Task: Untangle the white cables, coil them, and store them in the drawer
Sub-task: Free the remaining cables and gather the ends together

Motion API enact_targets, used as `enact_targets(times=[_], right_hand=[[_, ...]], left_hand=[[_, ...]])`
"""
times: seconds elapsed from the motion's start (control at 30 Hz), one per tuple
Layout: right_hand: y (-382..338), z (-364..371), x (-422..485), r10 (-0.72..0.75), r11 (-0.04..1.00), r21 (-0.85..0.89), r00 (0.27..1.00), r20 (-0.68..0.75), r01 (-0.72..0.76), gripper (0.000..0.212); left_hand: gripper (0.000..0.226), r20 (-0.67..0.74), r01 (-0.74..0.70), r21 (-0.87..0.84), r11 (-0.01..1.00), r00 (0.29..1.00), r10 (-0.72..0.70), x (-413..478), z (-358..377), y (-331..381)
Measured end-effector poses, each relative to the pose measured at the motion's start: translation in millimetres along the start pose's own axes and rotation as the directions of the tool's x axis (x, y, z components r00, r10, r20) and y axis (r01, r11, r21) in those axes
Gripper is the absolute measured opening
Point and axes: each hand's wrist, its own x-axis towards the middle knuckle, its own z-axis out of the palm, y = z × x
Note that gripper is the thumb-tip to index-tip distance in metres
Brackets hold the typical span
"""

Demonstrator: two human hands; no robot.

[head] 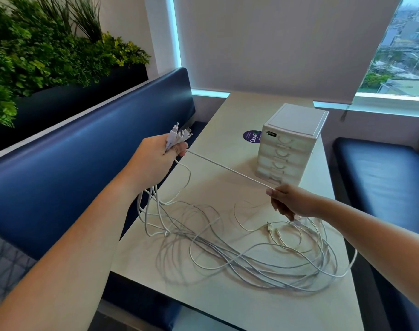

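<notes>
Several white cables (227,256) lie in loose tangled loops on the pale table (222,304). My left hand (155,156) is raised over the table's left edge and grips a bundle of cable plugs (177,134), the cords hanging down from the fist. One white cable (227,169) runs taut from that hand to my right hand (292,201), which pinches it above the table. A small white drawer unit (289,144) stands at the back of the table, all its drawers shut.
A blue padded bench (72,158) runs along the left, with a planter of green plants (48,51) behind it. Another blue seat (383,177) is at the right. A purple round sticker (252,136) lies beside the drawer unit. A window blind hangs behind.
</notes>
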Motion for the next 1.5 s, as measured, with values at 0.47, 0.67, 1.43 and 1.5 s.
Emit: enact_targets(times=[0.47,0.67,1.43,1.5], right_hand=[[13,-33,-28,0.024,0.919,-0.393,0.999,-0.039,-0.037,0.076],[53,-51,-38,0.239,0.486,-0.859,0.970,-0.045,-0.159,0.028],[67,56,8,0.307,0.629,-0.721,0.945,-0.113,-0.291,0.030],[71,58,8,0.331,0.646,-0.708,0.940,-0.078,-0.286,0.024]], left_hand=[[0.031,-0.043,0.042,-0.277,0.960,0.997,-0.056,2,-17,-8],[0.027,-0.250,-0.006,-0.512,0.859,0.958,-0.143,10,-37,-25],[0.026,-0.146,0.057,-0.538,0.841,0.976,-0.160,0,-11,-31],[0.027,-0.126,0.074,-0.545,0.835,0.978,-0.169,0,-7,-31]])
